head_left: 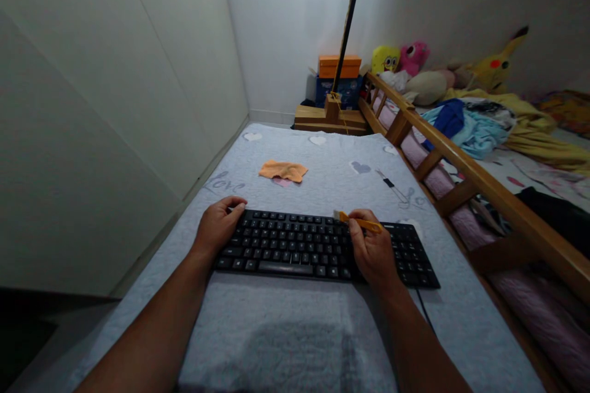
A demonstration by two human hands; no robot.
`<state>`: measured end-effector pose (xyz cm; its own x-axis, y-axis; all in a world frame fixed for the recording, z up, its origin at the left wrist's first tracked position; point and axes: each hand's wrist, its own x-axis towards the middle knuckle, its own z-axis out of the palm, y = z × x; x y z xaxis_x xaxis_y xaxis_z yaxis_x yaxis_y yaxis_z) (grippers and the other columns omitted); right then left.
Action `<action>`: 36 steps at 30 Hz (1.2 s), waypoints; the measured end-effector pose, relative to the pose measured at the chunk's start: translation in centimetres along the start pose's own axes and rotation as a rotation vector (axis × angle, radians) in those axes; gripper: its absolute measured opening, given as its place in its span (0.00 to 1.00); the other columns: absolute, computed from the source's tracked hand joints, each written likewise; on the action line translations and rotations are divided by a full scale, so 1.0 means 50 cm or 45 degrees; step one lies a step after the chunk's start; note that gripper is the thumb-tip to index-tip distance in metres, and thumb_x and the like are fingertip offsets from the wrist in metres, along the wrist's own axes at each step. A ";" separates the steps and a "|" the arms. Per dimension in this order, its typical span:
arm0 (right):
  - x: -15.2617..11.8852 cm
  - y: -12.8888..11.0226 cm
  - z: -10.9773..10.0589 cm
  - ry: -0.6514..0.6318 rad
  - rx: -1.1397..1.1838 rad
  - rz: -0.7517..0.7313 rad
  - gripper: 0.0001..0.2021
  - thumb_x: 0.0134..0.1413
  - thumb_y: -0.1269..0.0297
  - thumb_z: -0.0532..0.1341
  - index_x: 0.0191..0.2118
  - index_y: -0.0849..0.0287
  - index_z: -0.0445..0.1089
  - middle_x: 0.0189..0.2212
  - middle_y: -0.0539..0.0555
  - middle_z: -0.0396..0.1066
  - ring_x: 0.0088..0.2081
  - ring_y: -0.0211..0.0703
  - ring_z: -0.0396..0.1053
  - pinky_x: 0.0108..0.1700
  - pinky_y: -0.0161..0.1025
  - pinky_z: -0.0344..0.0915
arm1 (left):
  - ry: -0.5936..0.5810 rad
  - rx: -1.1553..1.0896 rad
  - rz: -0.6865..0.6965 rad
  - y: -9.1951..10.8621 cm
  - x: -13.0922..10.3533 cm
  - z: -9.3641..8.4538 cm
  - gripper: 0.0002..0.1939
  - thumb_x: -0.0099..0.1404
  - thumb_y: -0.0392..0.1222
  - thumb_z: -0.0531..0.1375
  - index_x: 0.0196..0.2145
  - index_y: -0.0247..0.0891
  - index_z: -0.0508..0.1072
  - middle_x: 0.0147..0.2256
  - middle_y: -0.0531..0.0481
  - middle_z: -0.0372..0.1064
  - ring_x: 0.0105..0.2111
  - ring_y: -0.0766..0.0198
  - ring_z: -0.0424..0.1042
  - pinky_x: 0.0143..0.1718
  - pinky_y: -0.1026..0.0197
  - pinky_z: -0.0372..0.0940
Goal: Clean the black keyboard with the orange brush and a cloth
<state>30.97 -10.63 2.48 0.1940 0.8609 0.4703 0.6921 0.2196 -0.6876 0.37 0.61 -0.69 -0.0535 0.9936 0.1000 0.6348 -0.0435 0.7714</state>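
A black computer keyboard [290, 242] lies across the bed, its keys facing up. My left hand [219, 224] grips the keyboard's upper left corner, thumb near the top edge and fingers curled around the side. In my right hand [371, 249] is a small brush [369, 225] with a yellow handle, pinched between thumb and fingers. Its pale bristles point left, at the top row of keys. Part of the keyboard's right side is hidden beneath my right hand. Beyond the keyboard lies a crumpled orange cloth [283, 171]. To the right rests a thin metal tool with a black band [388, 183].
A light blue quilted sheet [276, 344] covers the surface. Along the right runs a wooden bed rail [442, 147], with clothes and plush toys [415, 58] beyond. White cabinet doors [115, 104] stand at left. A dark pole [349, 18] on a wooden base rises behind. A cable [424, 310] trails from the keyboard.
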 end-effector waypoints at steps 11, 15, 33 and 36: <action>0.001 0.003 0.000 0.014 -0.025 0.019 0.08 0.64 0.66 0.52 0.36 0.56 0.67 0.30 0.51 0.70 0.33 0.43 0.70 0.37 0.38 0.63 | -0.002 0.012 -0.002 0.001 -0.001 -0.001 0.20 0.57 0.55 0.57 0.38 0.39 0.79 0.35 0.48 0.78 0.33 0.56 0.73 0.37 0.57 0.66; -0.001 0.007 -0.015 0.118 -0.055 0.030 0.08 0.63 0.65 0.52 0.33 0.55 0.65 0.25 0.49 0.67 0.29 0.42 0.68 0.33 0.37 0.61 | 0.003 -0.004 0.010 0.001 -0.001 -0.001 0.20 0.58 0.55 0.57 0.38 0.38 0.79 0.36 0.48 0.78 0.34 0.56 0.74 0.37 0.58 0.66; 0.004 0.006 -0.018 0.051 -0.090 0.005 0.09 0.63 0.65 0.52 0.34 0.56 0.66 0.27 0.50 0.68 0.29 0.42 0.69 0.35 0.38 0.62 | 0.006 0.006 -0.007 -0.001 -0.001 0.000 0.20 0.57 0.54 0.57 0.38 0.38 0.79 0.34 0.48 0.77 0.32 0.57 0.72 0.36 0.58 0.65; 0.002 0.007 -0.022 0.107 -0.068 0.036 0.08 0.63 0.64 0.52 0.35 0.56 0.67 0.28 0.50 0.69 0.30 0.43 0.69 0.35 0.38 0.63 | 0.005 0.012 -0.004 -0.003 0.000 0.000 0.20 0.57 0.54 0.57 0.38 0.38 0.79 0.34 0.48 0.77 0.32 0.57 0.72 0.36 0.58 0.65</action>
<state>32.00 -10.97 2.91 0.2702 0.8244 0.4973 0.7210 0.1691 -0.6720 0.28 0.61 -0.84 -0.0583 0.9933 0.1001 0.6419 -0.0395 0.7658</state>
